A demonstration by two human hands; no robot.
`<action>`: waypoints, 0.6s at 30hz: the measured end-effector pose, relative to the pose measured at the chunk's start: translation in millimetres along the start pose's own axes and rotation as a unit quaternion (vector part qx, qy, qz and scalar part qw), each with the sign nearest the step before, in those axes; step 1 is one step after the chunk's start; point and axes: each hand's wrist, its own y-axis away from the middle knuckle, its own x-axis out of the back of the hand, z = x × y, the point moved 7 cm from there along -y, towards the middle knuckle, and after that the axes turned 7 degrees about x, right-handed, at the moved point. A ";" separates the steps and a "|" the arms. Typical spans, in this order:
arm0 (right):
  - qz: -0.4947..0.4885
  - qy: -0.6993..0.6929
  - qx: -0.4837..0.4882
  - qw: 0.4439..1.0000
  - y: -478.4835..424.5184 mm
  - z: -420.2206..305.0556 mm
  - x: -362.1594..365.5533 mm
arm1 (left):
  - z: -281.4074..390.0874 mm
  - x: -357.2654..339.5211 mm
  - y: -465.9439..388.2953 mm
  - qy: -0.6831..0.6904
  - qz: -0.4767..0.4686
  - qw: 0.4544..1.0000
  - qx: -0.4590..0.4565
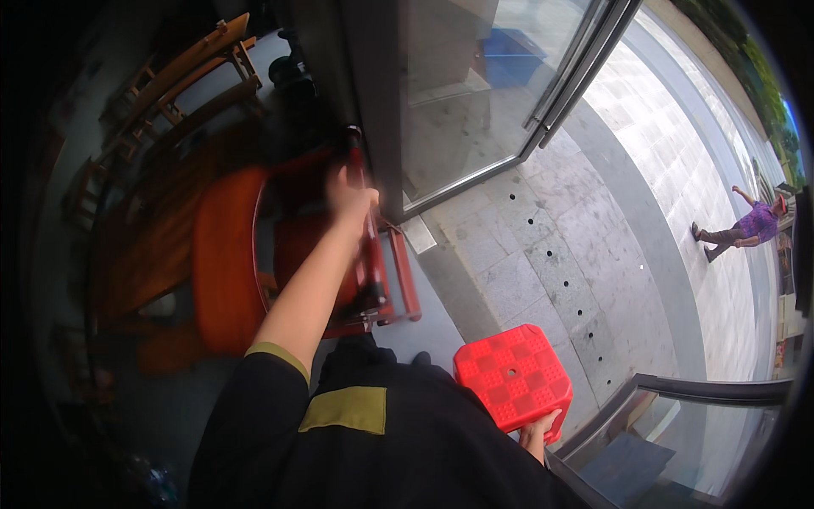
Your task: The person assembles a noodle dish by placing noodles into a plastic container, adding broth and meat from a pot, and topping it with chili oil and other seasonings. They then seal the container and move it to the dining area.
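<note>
My left hand (353, 198), blurred, is closed around the top rail of a dark red wooden frame (399, 273), which looks like folded furniture and has metal fittings at its lower end. Low on the right, my right hand (540, 427) grips a red plastic stool (514, 375) by its edge. The stool's square, checkered seat with a small centre hole faces the camera; most of its legs are hidden. Close to my left forearm stands an orange-brown curved wooden chair back or panel (226, 261), partly blurred.
An open glass door (470, 181) is above, another glass door (642, 471) at the lower right. Stone paving (502, 254) with a row of holes runs outside. A person in purple (757, 223) walks there. Wooden tables and benches (184, 70) stand inside. A blue bin (512, 60) shows through glass.
</note>
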 end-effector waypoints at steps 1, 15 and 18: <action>0.020 -0.001 -0.001 1.000 4.7 0.0 -2.3 | 1.3 1.7 4.8 0.009 0.007 1.000 0.003; 0.000 -0.012 0.014 1.000 39.0 54.9 -38.9 | 24.1 63.9 7.2 0.003 -0.026 0.999 0.027; 0.020 -0.014 0.009 1.000 48.6 56.4 -43.5 | 34.2 75.8 15.3 0.015 -0.046 0.998 0.044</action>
